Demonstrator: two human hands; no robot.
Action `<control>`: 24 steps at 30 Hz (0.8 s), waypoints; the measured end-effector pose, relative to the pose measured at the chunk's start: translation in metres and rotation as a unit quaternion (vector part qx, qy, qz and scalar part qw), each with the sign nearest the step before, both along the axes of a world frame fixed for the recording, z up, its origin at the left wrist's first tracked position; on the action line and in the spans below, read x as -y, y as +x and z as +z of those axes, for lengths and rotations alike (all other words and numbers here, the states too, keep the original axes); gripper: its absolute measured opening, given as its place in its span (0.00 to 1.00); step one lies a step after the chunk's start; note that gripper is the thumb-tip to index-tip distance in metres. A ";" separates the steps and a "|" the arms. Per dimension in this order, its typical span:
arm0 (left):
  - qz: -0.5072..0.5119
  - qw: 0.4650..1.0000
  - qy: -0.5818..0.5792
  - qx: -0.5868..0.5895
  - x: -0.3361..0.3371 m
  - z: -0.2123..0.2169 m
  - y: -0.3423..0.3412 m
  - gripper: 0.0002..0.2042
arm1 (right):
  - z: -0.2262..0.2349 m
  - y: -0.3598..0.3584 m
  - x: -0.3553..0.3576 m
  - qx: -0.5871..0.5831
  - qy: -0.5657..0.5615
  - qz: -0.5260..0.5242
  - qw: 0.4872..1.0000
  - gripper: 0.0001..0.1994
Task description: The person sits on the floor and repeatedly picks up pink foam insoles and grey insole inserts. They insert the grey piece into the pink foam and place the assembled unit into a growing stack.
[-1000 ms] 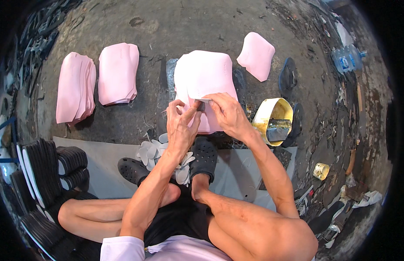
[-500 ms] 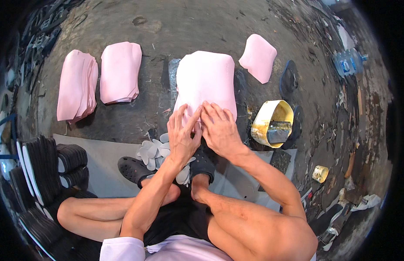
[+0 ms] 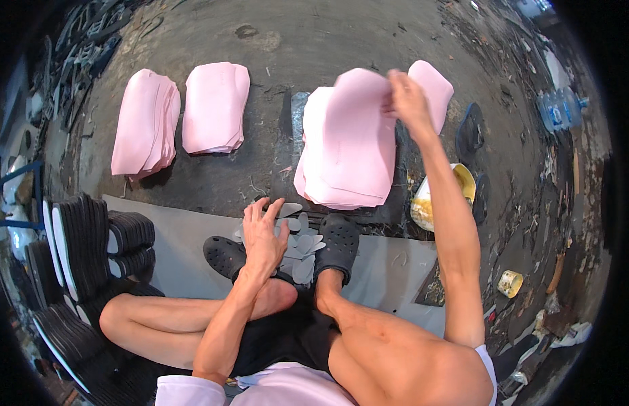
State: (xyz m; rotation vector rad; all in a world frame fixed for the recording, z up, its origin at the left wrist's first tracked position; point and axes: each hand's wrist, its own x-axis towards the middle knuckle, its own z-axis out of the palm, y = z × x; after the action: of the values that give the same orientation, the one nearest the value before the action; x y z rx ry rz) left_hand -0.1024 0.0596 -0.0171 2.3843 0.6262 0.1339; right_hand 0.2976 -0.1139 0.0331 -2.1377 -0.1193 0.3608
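My right hand (image 3: 408, 105) is closed on the far right edge of a pink sheet (image 3: 358, 125), whose far end is raised and curved. Its near end lies on a stack of similar pink sheets (image 3: 316, 162). The fingertips there are partly hidden and slightly blurred. Over a loose pile of grey oval pieces (image 3: 302, 245), between my black clogs (image 3: 339, 237), hovers my left hand (image 3: 264, 237) with its fingers apart and nothing visible in them. Beyond my right hand lies another pink sheet (image 3: 436, 88), partly covered by that hand.
Two more pink stacks, one (image 3: 144, 125) beside the other (image 3: 216, 108), stand on the left. A yellow-stained tub (image 3: 424, 205) sits behind my right forearm, near a dark flip-flop (image 3: 470, 128). Rows of black soles (image 3: 84, 247) rise at lower left. A water bottle (image 3: 560, 109) lies far right.
My right hand has gone from the stack's near edge to the far right, and the top pink sheet's far end is lifted. My left hand has moved off the stack toward me. The view has shifted.
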 end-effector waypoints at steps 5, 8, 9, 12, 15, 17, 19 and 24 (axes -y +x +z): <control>0.038 0.999 -0.015 -0.016 -0.009 -0.006 -0.007 0.17 | 0.146 -0.076 0.059 0.214 0.102 0.020 0.971 0.13; 0.117 0.982 -0.148 0.027 -0.009 0.005 0.005 0.09 | 0.190 -0.144 0.030 0.366 0.050 0.013 0.929 0.06; 0.164 0.956 -0.242 0.028 -0.007 0.007 0.006 0.08 | 0.174 -0.151 0.035 0.402 -0.024 0.063 0.913 0.11; 0.186 0.918 -0.326 0.129 0.000 0.013 0.025 0.11 | 0.118 -0.175 0.040 0.492 -0.203 0.196 0.824 0.32; 0.208 0.870 -0.425 0.141 0.013 0.018 0.039 0.15 | 0.027 -0.202 0.034 0.336 -0.177 0.277 0.883 0.29; 0.197 0.865 -0.439 0.143 0.020 0.003 0.044 0.14 | -0.004 -0.209 0.033 0.253 -0.143 0.311 0.905 0.25; 0.155 0.889 -0.411 0.133 0.033 0.018 0.062 0.13 | 0.000 -0.195 0.038 0.209 -0.062 0.298 0.929 0.20; 0.042 0.955 -0.247 0.157 0.052 0.018 0.106 0.16 | 0.056 -0.155 0.027 0.033 0.007 0.196 0.980 0.14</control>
State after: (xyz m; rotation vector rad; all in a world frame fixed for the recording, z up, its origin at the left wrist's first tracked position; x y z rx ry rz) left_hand 0.0035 0.0075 0.0008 1.8059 0.5328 0.3440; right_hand 0.1424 -0.1408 0.0891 -2.1071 -0.5842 0.5144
